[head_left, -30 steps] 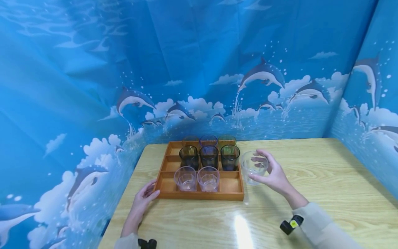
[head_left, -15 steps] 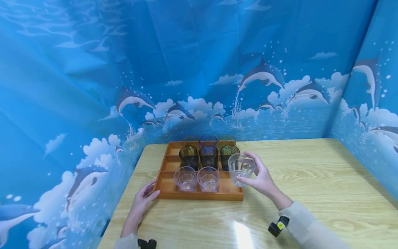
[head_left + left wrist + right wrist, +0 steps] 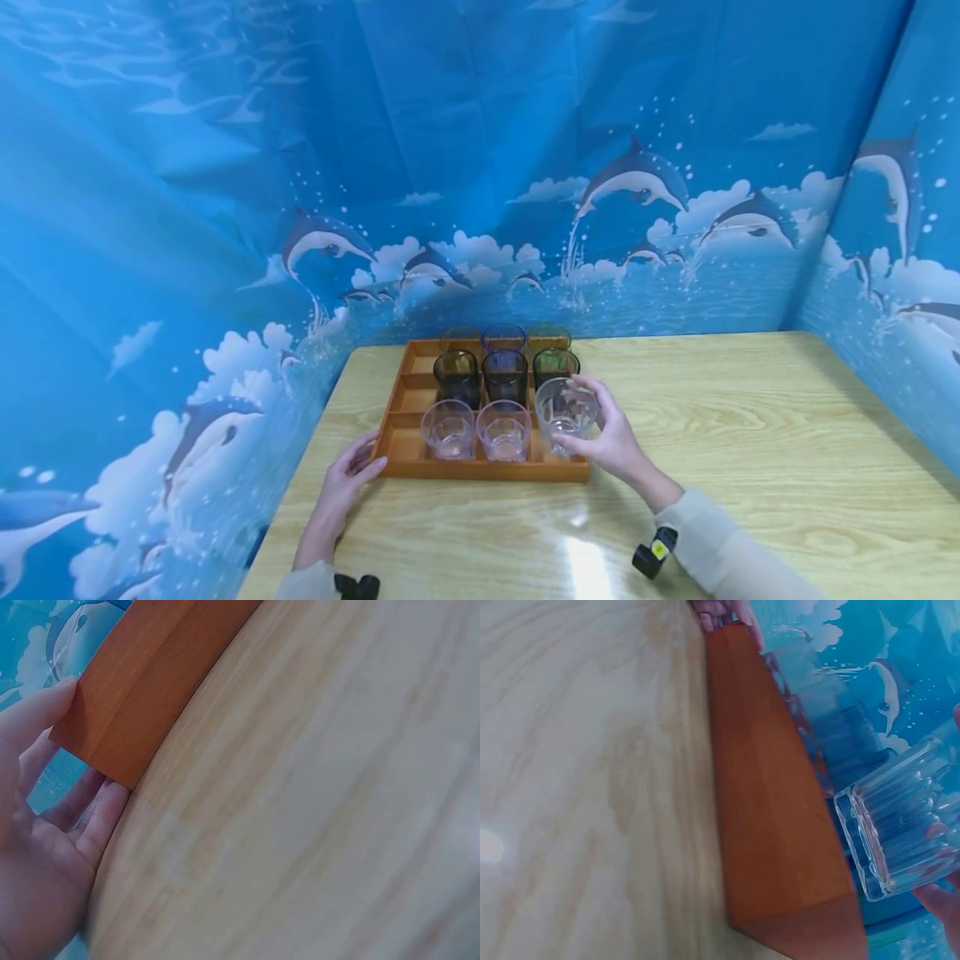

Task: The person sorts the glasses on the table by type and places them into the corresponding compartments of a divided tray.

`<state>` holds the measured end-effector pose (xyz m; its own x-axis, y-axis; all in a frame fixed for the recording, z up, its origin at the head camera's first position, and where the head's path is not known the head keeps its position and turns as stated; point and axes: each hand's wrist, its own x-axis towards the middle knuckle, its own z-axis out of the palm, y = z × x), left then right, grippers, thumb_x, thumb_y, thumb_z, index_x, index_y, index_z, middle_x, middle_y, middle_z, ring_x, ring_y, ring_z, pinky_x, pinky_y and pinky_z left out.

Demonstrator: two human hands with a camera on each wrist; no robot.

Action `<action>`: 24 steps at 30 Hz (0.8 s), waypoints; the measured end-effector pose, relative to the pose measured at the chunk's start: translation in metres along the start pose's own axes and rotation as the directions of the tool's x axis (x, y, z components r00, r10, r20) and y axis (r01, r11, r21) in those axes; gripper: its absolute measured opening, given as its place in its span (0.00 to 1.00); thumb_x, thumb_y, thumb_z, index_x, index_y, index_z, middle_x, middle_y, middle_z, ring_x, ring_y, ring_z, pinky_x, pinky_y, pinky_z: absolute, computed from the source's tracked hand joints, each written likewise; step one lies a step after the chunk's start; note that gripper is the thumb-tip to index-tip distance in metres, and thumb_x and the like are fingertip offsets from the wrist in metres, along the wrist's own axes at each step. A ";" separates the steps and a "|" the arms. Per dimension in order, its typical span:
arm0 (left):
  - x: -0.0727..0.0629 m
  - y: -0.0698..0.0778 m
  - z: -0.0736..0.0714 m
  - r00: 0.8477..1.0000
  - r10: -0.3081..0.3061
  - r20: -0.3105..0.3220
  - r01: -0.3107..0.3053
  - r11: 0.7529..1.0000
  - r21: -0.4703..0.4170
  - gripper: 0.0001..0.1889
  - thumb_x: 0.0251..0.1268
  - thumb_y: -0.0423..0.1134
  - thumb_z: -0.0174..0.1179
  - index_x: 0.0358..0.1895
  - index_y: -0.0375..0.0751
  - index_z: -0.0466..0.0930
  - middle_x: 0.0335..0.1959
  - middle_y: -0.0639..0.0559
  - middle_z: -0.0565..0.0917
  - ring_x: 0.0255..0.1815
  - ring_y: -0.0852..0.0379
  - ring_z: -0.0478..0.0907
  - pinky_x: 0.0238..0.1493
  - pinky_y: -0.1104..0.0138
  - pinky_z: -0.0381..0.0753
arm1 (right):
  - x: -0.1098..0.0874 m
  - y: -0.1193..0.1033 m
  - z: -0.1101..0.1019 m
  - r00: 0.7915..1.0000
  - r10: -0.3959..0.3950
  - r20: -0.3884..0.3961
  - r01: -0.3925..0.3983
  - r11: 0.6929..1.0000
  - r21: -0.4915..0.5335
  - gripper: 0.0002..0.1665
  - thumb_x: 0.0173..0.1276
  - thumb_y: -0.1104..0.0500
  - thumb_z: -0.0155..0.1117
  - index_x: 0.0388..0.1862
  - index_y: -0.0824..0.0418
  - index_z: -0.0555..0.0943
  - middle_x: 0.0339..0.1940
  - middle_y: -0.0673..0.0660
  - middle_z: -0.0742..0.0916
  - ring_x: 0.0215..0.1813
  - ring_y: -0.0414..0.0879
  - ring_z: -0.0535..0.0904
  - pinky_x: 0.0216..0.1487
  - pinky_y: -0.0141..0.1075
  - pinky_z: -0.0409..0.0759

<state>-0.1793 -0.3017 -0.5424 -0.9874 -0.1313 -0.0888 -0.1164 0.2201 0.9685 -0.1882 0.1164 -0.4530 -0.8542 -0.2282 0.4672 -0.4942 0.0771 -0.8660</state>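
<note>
My right hand (image 3: 613, 440) grips a clear glass (image 3: 564, 410) by its right side, thumb in front and fingers behind. The glass is slightly tilted above the front right compartment of a brown wooden tray (image 3: 480, 471). In the right wrist view, this ribbed glass (image 3: 904, 817) hangs beside the tray's front wall (image 3: 772, 787); only bits of the hand show. My left hand (image 3: 342, 490) holds the tray's front left corner, its thumb at the wall's edge in the left wrist view. Two clear glasses (image 3: 448, 437) (image 3: 503, 438) stand in the front row.
Three dark tinted glasses (image 3: 505, 382) fill the tray's middle row. Behind them stand amber, blue and yellowish glasses (image 3: 548, 335), partly hidden. The pale wooden table (image 3: 765, 433) extends right of the tray, and a dolphin-printed blue curtain (image 3: 480, 183) rises behind its back edge.
My right hand has carried the clear glass leftward, from beside the tray to over its front right compartment. The left hand and the tray have stayed put.
</note>
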 end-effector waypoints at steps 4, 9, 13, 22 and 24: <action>0.000 -0.001 0.000 1.000 0.010 -0.008 -0.010 1.000 -0.005 0.30 0.55 0.46 0.66 0.63 0.50 0.69 0.62 0.46 0.68 0.60 0.50 0.65 0.57 0.64 0.68 | -0.002 0.007 0.005 1.000 -0.008 0.022 0.008 1.000 -0.012 0.52 0.42 0.73 0.75 0.65 0.75 0.57 0.56 0.75 0.73 0.56 0.70 0.68 0.58 0.53 0.67; 0.000 -0.001 0.000 1.000 0.013 -0.006 -0.013 1.000 -0.010 0.31 0.55 0.47 0.66 0.64 0.50 0.69 0.63 0.46 0.68 0.61 0.50 0.65 0.56 0.67 0.69 | -0.004 0.013 0.008 0.999 -0.025 0.029 0.026 0.999 -0.024 0.51 0.42 0.72 0.75 0.64 0.74 0.58 0.56 0.74 0.73 0.56 0.68 0.68 0.58 0.54 0.67; 0.000 0.001 0.000 1.000 -0.003 0.004 0.003 1.000 -0.019 0.32 0.54 0.48 0.66 0.64 0.51 0.69 0.64 0.46 0.67 0.62 0.50 0.63 0.61 0.58 0.65 | -0.005 0.015 0.008 1.000 -0.017 0.017 0.017 0.999 -0.037 0.51 0.41 0.72 0.76 0.64 0.74 0.60 0.56 0.73 0.73 0.56 0.67 0.69 0.58 0.56 0.66; 0.001 -0.001 0.000 1.000 0.003 -0.011 -0.003 1.000 -0.009 0.31 0.54 0.46 0.67 0.63 0.51 0.70 0.63 0.47 0.68 0.61 0.51 0.65 0.55 0.69 0.68 | -0.008 0.020 0.008 0.999 -0.019 0.028 0.020 0.999 -0.036 0.50 0.41 0.73 0.75 0.63 0.74 0.60 0.58 0.73 0.72 0.58 0.67 0.67 0.59 0.56 0.64; 0.000 -0.001 0.000 1.000 0.000 -0.012 0.000 1.000 -0.009 0.31 0.54 0.47 0.67 0.63 0.50 0.69 0.63 0.46 0.68 0.61 0.51 0.65 0.59 0.63 0.66 | -0.009 0.020 0.009 0.999 -0.017 0.030 0.019 0.998 -0.063 0.49 0.40 0.73 0.75 0.63 0.74 0.61 0.57 0.72 0.72 0.57 0.67 0.68 0.59 0.58 0.65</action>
<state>-0.1795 -0.3020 -0.5437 -0.9860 -0.1433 -0.0857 -0.1151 0.2114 0.9706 -0.1895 0.1109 -0.4762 -0.8404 -0.2582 0.4766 -0.5197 0.1339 -0.8438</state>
